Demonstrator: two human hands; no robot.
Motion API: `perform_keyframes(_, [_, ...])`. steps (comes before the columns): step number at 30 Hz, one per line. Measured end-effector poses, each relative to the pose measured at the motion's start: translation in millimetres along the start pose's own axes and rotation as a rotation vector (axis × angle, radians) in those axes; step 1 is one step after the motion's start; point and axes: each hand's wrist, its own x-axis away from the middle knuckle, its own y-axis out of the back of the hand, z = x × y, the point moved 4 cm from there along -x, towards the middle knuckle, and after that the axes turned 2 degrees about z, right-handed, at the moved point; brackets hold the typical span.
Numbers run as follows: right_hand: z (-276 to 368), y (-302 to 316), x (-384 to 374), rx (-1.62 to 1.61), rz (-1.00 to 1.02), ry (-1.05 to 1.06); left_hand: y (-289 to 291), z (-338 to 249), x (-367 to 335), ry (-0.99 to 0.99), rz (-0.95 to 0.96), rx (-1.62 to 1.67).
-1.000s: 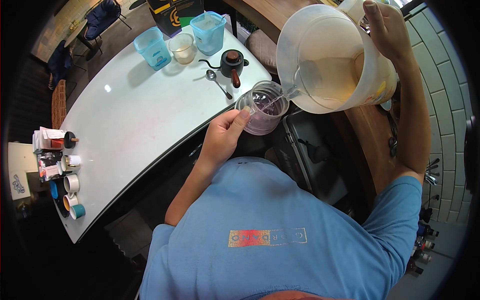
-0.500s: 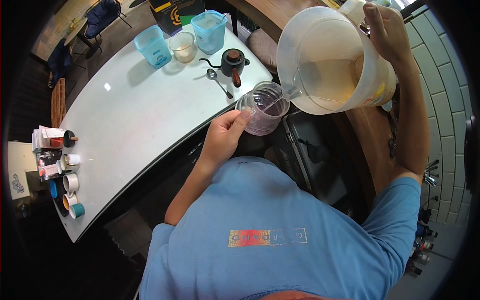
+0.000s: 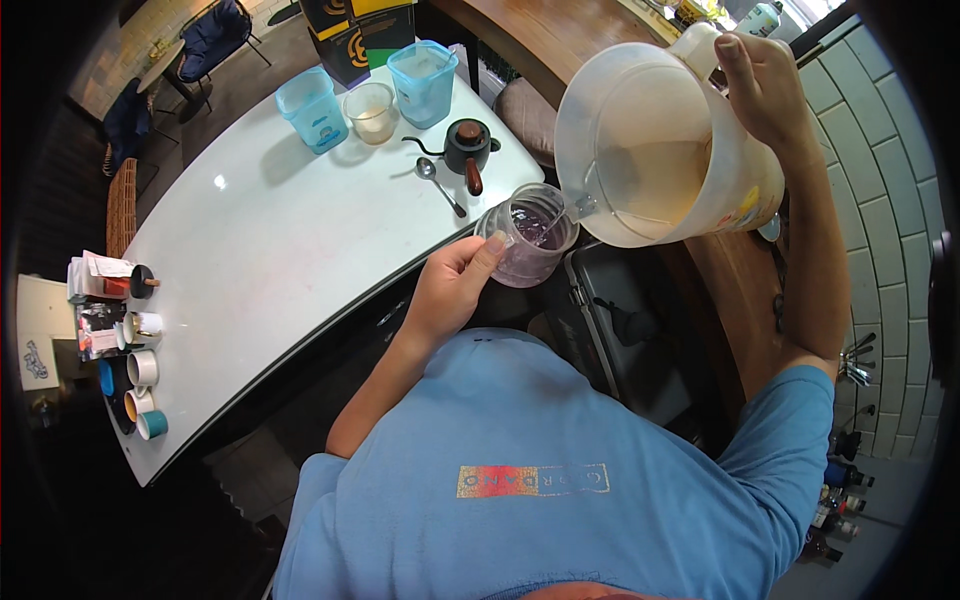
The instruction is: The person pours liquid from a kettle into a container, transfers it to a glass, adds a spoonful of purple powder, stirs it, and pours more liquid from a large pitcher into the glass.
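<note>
My left hand [image 3: 455, 287] grips a clear glass jar [image 3: 522, 262] by its side, the thumb over the near-left wall. Some liquid with a faint purple tint shows inside it. My right hand [image 3: 762, 85] is closed round the handle of a large translucent plastic pitcher [image 3: 665, 150], tilted to the left. From its spout a thin stream of clear liquid runs into the jar. The pitcher still holds some liquid along its lower side. Just beyond the jar, on the white counter [image 3: 300, 250], are a metal spoon [image 3: 440, 187] and a small black gooseneck kettle [image 3: 467, 150] with a wooden handle.
Two light-blue plastic containers [image 3: 312, 112] [image 3: 423, 85] flank a glass cup [image 3: 371, 114] of pale contents at the counter's far end. Dark boxes [image 3: 360, 38] stand behind them. Several mugs [image 3: 142, 368] line the left end. A wooden counter [image 3: 725, 290] runs along my right.
The jar and the pitcher sit slightly lower in the picture, and the view has shifted a little. Liquid keeps flowing from the pitcher into the jar; both hands keep their grip.
</note>
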Motion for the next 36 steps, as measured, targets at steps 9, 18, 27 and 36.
perform_keyframes(9, [-7, 4, 4, 0.037, -0.006, 0.007, -8, -10, -6, 0.044, 0.058, -0.006])
perform_keyframes(18, [-6, 8, 3, 0.107, 0.054, -0.029, -11, -5, -13, -0.012, 0.014, 0.012])
perform_keyframes(27, [-3, 9, 2, 0.109, 0.057, -0.041, -11, -5, -11, 0.000, 0.016, 0.021])
perform_keyframes(36, [-2, 8, 2, 0.085, 0.053, -0.059, -12, -7, -5, -0.030, -0.006, 0.027])
